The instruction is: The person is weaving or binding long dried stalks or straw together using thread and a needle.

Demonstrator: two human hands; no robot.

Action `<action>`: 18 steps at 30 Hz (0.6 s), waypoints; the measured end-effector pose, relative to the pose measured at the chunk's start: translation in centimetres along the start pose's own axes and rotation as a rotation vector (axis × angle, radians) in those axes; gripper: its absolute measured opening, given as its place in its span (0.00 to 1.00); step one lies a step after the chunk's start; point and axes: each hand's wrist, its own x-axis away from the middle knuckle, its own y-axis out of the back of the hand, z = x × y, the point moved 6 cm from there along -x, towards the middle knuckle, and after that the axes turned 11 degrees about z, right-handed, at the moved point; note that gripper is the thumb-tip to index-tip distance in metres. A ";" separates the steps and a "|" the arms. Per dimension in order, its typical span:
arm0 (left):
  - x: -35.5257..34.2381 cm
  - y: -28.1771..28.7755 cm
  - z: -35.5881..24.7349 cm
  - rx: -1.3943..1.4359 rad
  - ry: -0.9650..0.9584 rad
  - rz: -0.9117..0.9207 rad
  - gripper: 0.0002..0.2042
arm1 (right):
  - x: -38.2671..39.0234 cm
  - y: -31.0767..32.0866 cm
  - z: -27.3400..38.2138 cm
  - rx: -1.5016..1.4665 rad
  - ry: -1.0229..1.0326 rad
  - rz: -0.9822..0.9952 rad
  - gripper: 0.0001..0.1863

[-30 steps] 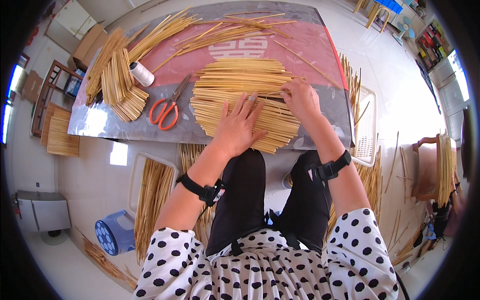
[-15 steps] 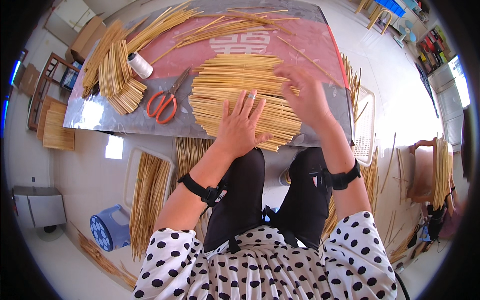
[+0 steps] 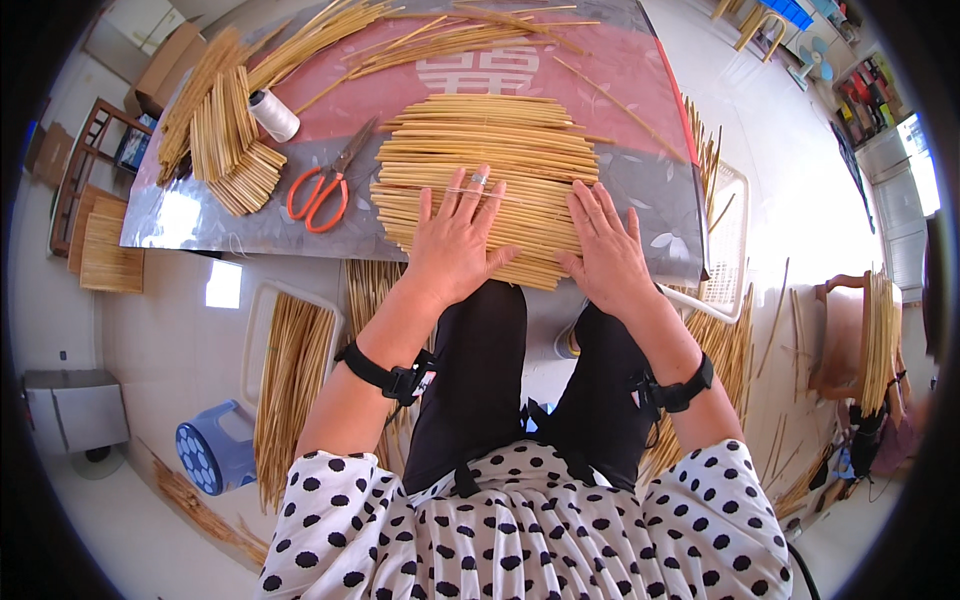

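Pressing flat, fingers spread and gripping nothing, the left hand (image 3: 455, 240) and right hand (image 3: 605, 250) lie on the round straw mat (image 3: 490, 150), orange scissors (image 3: 325, 190) nearby on the desk (image 3: 200, 225).

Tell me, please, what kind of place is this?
Probably a small craft workshop for weaving straw: a round mat of stalks under both hands, orange scissors and a thread spool on the table.

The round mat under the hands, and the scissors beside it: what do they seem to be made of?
The round mat looks like pale yellow straw or reed stalks laid side by side, matte and dry. The scissors seem to have dark metal blades and glossy orange handles, probably plastic.
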 end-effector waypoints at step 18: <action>-0.2 0.6 0.9 0.037 0.079 0.047 0.46 | -1.7 0.8 -0.2 0.113 -0.055 0.087 0.47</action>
